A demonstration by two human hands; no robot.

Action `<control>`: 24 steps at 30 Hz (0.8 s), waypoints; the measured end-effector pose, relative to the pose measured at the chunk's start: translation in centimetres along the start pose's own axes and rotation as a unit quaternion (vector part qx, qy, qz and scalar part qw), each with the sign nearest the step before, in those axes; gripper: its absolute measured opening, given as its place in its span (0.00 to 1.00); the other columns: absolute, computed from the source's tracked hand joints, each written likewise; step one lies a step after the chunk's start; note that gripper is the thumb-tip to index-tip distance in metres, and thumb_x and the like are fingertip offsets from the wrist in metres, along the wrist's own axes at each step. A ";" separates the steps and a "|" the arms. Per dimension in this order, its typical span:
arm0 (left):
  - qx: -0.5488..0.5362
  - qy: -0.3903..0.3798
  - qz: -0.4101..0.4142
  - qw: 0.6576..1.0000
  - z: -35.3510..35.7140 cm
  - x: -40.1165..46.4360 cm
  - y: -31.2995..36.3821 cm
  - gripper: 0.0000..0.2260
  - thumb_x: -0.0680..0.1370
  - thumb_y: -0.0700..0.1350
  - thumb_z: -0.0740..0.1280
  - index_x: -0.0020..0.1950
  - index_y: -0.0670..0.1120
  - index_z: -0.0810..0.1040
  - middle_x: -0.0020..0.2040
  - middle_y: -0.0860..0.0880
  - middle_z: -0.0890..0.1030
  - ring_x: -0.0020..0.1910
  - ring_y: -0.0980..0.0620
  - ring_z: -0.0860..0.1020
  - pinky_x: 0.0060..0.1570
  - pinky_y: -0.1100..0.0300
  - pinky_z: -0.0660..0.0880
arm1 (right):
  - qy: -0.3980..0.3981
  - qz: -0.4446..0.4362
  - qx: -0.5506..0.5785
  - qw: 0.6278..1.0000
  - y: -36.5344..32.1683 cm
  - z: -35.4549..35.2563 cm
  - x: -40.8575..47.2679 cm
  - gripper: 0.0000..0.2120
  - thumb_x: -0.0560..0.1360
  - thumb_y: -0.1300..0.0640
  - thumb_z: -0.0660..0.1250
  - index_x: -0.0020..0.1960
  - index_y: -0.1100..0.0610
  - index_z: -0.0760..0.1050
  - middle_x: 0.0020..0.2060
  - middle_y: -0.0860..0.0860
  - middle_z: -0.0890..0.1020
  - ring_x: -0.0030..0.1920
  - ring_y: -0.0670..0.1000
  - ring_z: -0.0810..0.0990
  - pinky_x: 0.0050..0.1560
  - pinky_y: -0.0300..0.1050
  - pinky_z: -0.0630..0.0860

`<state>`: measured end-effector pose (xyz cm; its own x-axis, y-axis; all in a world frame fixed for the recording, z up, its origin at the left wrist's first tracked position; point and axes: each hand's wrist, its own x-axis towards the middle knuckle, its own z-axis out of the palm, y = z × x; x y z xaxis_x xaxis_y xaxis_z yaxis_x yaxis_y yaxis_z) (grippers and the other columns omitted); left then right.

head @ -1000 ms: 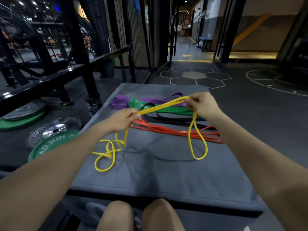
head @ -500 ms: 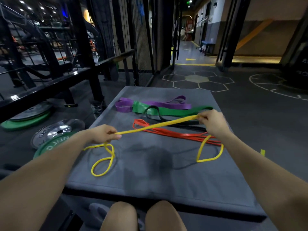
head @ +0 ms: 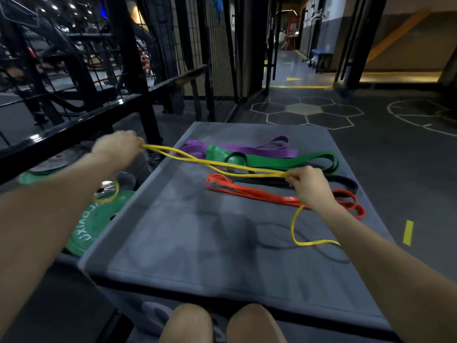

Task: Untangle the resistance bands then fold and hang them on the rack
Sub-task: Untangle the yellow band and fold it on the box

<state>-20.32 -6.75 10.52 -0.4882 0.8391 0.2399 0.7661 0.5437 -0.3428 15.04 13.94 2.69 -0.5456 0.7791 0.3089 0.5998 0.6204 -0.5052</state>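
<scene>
We hold the yellow resistance band (head: 222,167) stretched between both hands above the grey mat (head: 197,238). Our left hand (head: 118,148), out at ten o'clock past the mat's edge, has its fingers curled round one end; our right hand (head: 309,184), at two o'clock, pinches the strands, with a slack loop hanging from it onto the mat. The strands cross midway, so a twist remains, we judge. The band looks thin, light and stretchy, likely to snap back if released; we should grip near the crossing. The purple band (head: 259,151), green band (head: 284,160), black band (head: 343,181) and red band (head: 259,195) lie at twelve o'clock.
</scene>
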 end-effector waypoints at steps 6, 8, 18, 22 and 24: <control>0.013 -0.175 0.074 0.982 8.4 -2.9 8.0 0.17 0.78 0.49 0.61 0.65 0.45 0.71 0.65 0.45 0.71 0.65 0.45 0.71 0.63 0.54 0.68 | -0.021 0.027 -0.049 0.998 3.7 -0.5 -2.0 0.09 0.77 0.62 0.63 0.50 0.60 0.81 0.36 0.58 0.81 0.40 0.60 0.78 0.38 0.49 0.73; -0.053 -0.234 0.070 0.968 10.1 -3.7 10.3 0.28 0.73 0.53 0.69 0.69 0.44 0.66 0.67 0.44 0.68 0.67 0.44 0.69 0.66 0.53 0.67 | -0.027 0.023 -0.068 0.997 4.4 -0.6 -2.7 0.09 0.77 0.62 0.62 0.51 0.61 0.81 0.38 0.59 0.82 0.41 0.61 0.79 0.39 0.50 0.74; -0.507 -0.028 0.185 0.842 2.9 -5.3 27.5 0.27 0.76 0.42 0.68 0.72 0.42 0.63 0.71 0.43 0.67 0.70 0.47 0.65 0.67 0.63 0.58 | -0.079 -0.006 -0.043 0.996 4.1 0.7 -4.4 0.07 0.75 0.63 0.63 0.43 0.59 0.80 0.40 0.59 0.82 0.43 0.61 0.78 0.42 0.52 0.74; -0.456 -0.119 0.233 0.851 3.2 -4.2 30.7 0.29 0.75 0.45 0.68 0.73 0.46 0.61 0.72 0.45 0.67 0.71 0.47 0.65 0.71 0.50 0.59 | -0.080 -0.058 -0.014 0.995 4.1 -0.4 -5.5 0.07 0.74 0.63 0.65 0.47 0.59 0.82 0.41 0.57 0.83 0.43 0.58 0.79 0.45 0.53 0.75; -0.467 -0.146 0.247 0.836 3.9 -4.1 31.2 0.15 0.77 0.43 0.66 0.62 0.43 0.72 0.61 0.42 0.77 0.63 0.42 0.73 0.62 0.51 0.67 | -0.074 -0.069 -0.005 0.995 4.3 -0.9 -5.8 0.07 0.74 0.61 0.66 0.49 0.58 0.82 0.42 0.57 0.83 0.44 0.57 0.79 0.45 0.52 0.74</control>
<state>3.97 6.83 -4.71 0.0080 1.0000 0.0002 0.8301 -0.0067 0.5575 21.37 12.18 -0.54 -0.7023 0.6658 0.2520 0.5197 0.7215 -0.4576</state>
